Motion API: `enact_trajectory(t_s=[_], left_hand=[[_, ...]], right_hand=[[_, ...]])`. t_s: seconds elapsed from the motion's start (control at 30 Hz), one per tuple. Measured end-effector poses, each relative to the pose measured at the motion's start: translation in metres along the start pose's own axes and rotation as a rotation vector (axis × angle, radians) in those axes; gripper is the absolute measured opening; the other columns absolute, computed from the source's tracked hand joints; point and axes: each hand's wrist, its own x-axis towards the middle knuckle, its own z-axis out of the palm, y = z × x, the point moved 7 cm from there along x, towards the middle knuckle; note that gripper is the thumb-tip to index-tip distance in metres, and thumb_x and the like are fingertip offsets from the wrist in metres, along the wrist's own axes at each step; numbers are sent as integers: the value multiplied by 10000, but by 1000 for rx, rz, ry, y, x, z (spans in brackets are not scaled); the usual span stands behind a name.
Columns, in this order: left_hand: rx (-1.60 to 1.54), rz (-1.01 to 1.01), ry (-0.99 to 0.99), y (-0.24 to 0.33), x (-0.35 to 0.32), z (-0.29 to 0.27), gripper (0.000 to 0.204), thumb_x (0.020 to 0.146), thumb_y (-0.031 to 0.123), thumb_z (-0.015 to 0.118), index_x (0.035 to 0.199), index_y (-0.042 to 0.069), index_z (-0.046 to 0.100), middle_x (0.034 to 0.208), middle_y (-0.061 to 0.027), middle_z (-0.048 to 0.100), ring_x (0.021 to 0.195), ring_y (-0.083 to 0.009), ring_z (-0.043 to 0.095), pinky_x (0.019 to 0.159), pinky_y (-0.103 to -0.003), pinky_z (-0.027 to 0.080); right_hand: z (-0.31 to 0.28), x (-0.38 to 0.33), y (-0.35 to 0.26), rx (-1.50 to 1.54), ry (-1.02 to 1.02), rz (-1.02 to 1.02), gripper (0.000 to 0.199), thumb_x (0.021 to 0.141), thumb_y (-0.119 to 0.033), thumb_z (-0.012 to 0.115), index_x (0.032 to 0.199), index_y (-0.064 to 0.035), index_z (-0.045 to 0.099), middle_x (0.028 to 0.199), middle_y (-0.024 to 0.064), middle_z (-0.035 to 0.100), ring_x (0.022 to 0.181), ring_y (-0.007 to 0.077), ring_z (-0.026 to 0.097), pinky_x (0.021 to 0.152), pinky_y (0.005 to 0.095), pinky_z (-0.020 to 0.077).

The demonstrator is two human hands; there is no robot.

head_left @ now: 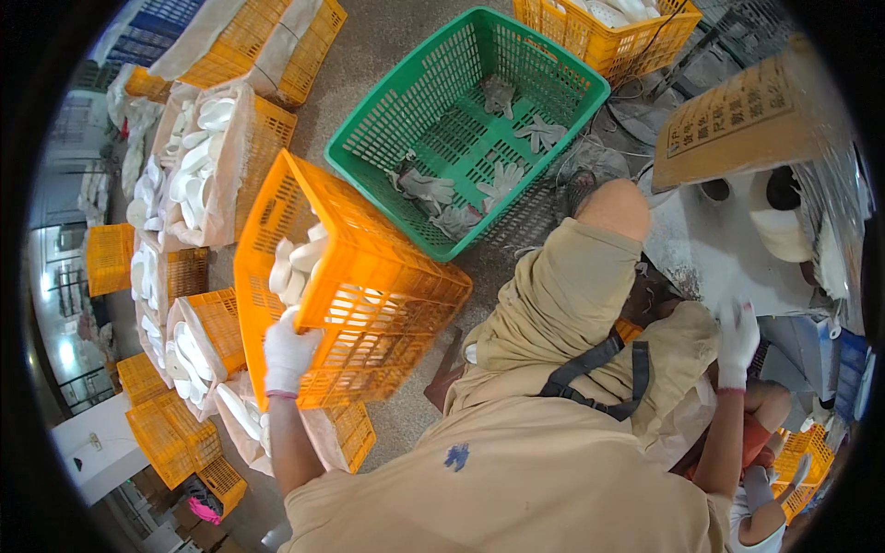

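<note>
My left hand [290,356], in a white glove, grips the near rim of a tilted orange plastic crate [387,263]. White, sole-shaped pieces [297,267] lie inside the crate, partly hidden by its wall. On the right, my right hand [737,346], also in a white glove, is stretched out beside the grey work surface [705,244] of a machine. Its fingers look extended, with nothing visible in them. A green basket [387,111] stands beyond the orange crate, with several crumpled grey-white gloves [502,184] on its bottom.
Lined orange crates [263,157] full of white pieces stand along the left. Another orange crate [636,46] is at the back. A printed cardboard piece [737,115] rises over the work surface. At lower right a co-worker's arm [761,507] shows near an orange crate [802,465].
</note>
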Motion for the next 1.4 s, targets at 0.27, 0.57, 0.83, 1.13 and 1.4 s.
enact_trajectory(t_s=[0.27, 0.57, 0.83, 1.13, 1.4], left_hand=[[-186, -141, -12, 76, -84, -89, 243, 841, 74, 721, 1067, -3, 768, 821, -42, 745, 699, -89, 625, 602, -306, 506], [24, 5, -168, 206, -229, -80, 398, 892, 189, 760, 1249, 21, 712, 889, -230, 748, 775, -360, 731, 721, -427, 570], [82, 271, -298, 225, -230, -52, 580, 911, 266, 788, 1468, 166, 661, 1009, -221, 761, 871, -409, 760, 766, -431, 596], [256, 355, -45, 263, -24, -48, 396, 943, 277, 743, 1267, 50, 735, 1017, -261, 751, 991, -434, 737, 879, -498, 568], [321, 688, -71, 455, 108, 17, 385, 969, 332, 639, 1087, -24, 724, 1037, -299, 745, 1030, -463, 723, 925, -542, 566]], right_hand=[[25, -46, -341, 549, -210, -1037, 416, 862, -156, 743, 1262, -52, 700, 1030, 138, 737, 969, 372, 717, 881, 470, 582], [-44, -144, -526, 414, -392, -1917, 598, 693, -479, 902, 1079, -77, 686, 969, 123, 702, 1024, 309, 661, 957, 416, 490], [-59, -156, -441, 658, 2, -1772, 195, 726, -323, 705, 619, -175, 635, 617, 23, 598, 693, 235, 593, 807, 371, 439], [-21, -32, -466, 490, 302, -1182, 357, 799, -331, 767, 1105, -156, 708, 1196, 29, 680, 1182, 254, 590, 1025, 473, 435], [35, -41, -313, 571, -98, -751, 268, 905, -262, 794, 1100, -97, 712, 1133, 131, 731, 1140, 378, 680, 996, 474, 537]])
